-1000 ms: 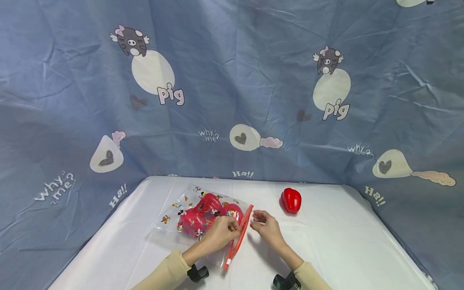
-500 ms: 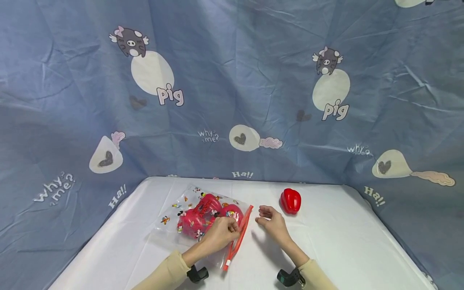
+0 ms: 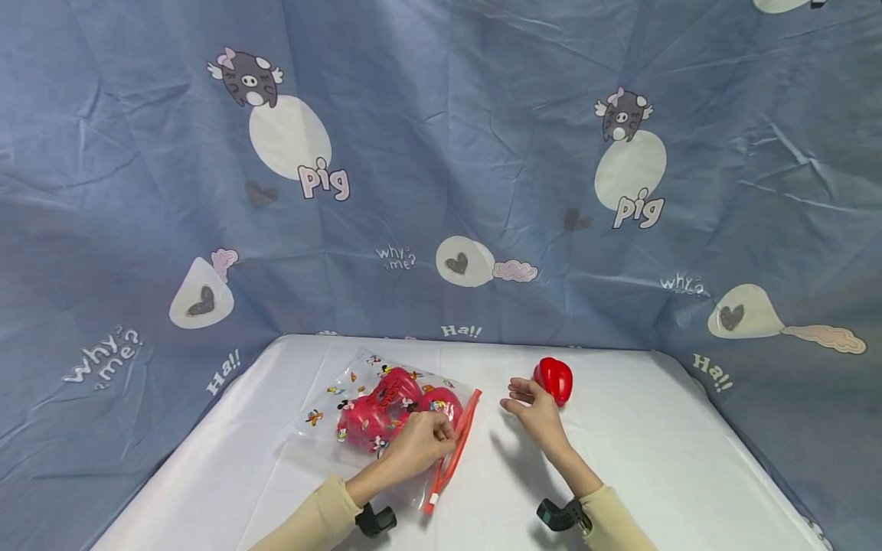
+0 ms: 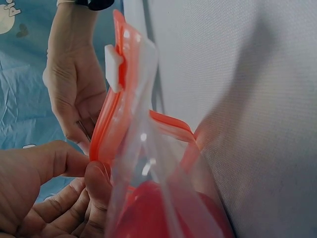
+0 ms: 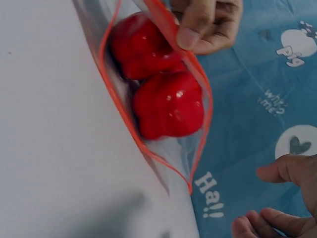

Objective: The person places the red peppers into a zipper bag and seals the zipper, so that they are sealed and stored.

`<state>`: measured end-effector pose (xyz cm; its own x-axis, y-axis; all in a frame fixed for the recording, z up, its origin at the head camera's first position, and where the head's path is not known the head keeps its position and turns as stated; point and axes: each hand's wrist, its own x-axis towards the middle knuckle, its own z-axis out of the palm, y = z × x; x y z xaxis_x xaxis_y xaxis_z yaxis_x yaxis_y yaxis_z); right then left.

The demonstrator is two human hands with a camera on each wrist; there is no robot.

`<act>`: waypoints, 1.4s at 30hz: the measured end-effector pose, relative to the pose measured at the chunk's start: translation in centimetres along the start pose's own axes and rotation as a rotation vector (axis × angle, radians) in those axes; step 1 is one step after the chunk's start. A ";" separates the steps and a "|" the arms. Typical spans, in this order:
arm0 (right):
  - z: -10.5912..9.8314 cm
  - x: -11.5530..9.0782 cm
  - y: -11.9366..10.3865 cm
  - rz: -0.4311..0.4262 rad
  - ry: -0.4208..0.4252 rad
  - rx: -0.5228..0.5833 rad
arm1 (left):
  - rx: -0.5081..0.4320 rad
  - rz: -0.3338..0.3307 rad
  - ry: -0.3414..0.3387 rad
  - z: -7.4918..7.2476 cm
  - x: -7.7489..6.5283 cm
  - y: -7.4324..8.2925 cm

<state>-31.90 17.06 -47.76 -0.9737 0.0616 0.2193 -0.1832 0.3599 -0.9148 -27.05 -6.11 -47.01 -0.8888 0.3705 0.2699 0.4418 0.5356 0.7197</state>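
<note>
A clear zip bag (image 3: 317, 444) with cartoon prints lies on the left of the table, several red bell peppers inside it. My left hand (image 3: 419, 444) pinches the upper lip of its orange zip edge (image 4: 105, 126) between thumb and forefinger. That lip is lifted, so the mouth gapes, and the right wrist view looks in on two of the peppers (image 5: 168, 106). A white slider (image 4: 113, 68) sits near one end of the zip. My right hand (image 3: 540, 417), holding nothing, hovers with fingers apart beside a loose red bell pepper (image 3: 555, 375), overlapping its lower left in the head view.
Under everything is a table with a white cloth (image 3: 654, 459). A blue curtain (image 3: 441, 176) printed with pigs and words hangs behind the table and along its sides. Each wrist wears a black camera strap.
My right hand has moved away from the bag's mouth, rightward and a little farther back, up to the loose bell pepper. The left hand and the bag have stayed in place.
</note>
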 end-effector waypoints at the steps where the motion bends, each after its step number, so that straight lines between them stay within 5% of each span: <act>1: -0.2 0.1 0.0 0.005 0.004 0.005 | -0.001 0.000 -0.001 0.0 0.0 0.0; 42: -5.4 2.1 0.5 0.092 0.147 -0.006 | -0.014 0.009 -0.014 0.0 -0.1 -0.1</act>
<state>-33.34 22.36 -45.89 -0.9559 0.2298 0.1827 -0.0933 0.3524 -0.9312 -27.03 -6.16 -47.06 -0.8827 0.3864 0.2675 0.4482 0.5212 0.7262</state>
